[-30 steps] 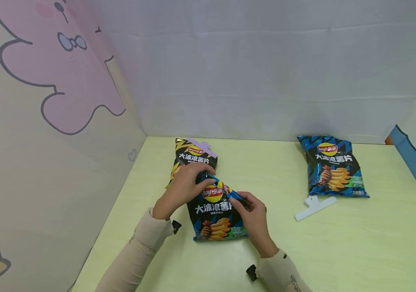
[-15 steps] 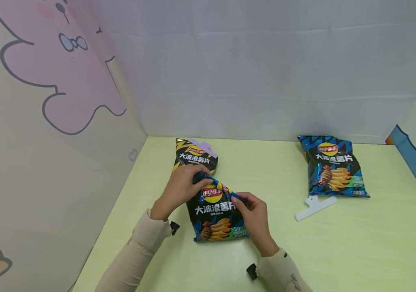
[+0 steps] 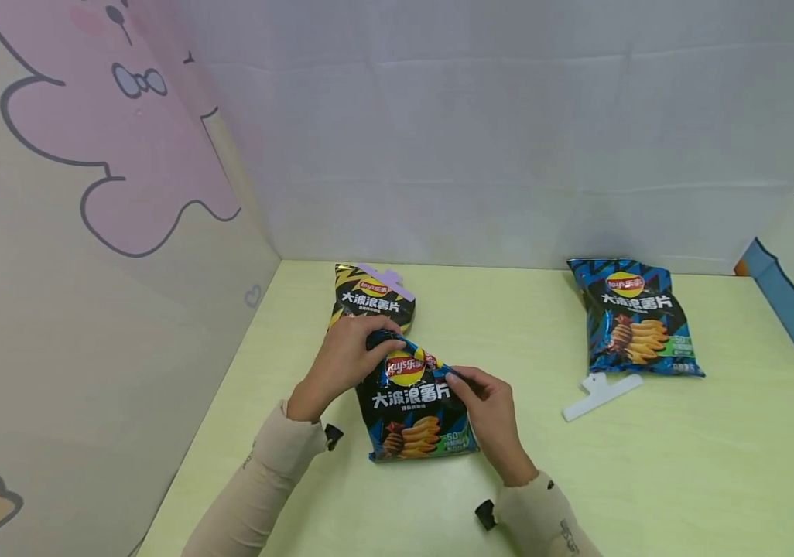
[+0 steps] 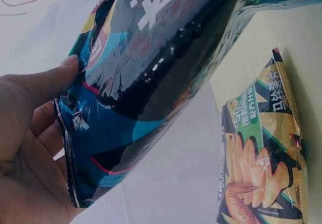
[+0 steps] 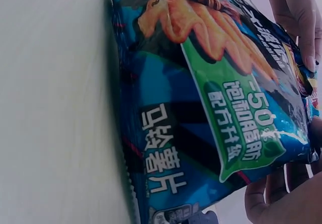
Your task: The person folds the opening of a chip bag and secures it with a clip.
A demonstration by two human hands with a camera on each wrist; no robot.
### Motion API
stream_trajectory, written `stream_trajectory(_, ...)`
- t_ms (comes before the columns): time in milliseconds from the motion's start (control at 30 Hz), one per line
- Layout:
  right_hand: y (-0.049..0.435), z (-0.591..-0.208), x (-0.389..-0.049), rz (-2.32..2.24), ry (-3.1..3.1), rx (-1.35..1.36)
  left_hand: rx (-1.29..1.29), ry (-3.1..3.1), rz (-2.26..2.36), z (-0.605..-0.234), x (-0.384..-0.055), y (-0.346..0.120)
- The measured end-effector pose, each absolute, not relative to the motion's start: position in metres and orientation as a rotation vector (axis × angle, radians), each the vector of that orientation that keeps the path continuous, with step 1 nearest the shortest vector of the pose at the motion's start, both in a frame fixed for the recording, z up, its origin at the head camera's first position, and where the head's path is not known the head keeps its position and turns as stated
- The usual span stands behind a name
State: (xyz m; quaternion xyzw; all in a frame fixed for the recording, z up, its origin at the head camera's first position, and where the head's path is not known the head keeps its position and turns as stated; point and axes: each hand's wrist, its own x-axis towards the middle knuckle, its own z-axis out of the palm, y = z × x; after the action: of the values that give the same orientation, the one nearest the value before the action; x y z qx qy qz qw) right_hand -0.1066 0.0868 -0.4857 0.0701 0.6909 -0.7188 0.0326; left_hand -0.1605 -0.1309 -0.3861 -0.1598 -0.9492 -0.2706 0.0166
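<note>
Pinches the bag (image 3: 414, 422) by its top fold, slanting down rightward, with fingers of the left hand (image 3: 348, 352) and the right hand (image 3: 491, 410), nearer the white clip (image 3: 602, 396).

Left hand (image 3: 347, 357) and right hand (image 3: 493, 410) in thumb-and-finger pinches; forearms (image 3: 256, 483) angled inward

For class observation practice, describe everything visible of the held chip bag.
The chip bag looks like glossy film: blue and black, red-yellow logo, white lettering, chip picture, green patch. Its front faces the head camera; the left grip and right grip pinch its folded top near the yellow bag. Table contact is unclear.
</note>
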Motion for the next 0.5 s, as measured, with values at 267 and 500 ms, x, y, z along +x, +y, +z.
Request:
stream_trajectory(267,0.091,-0.484,-0.107,-2.259,2.173,0.164,-0.535,-2.918,-0.832,-0.386,-0.16,-0.131)
stream_trajectory(500,0.1,-0.488,-0.113,-2.269,2.195,0.184,-0.55,-2.914,-0.853,-0.384,-0.158,-0.131)
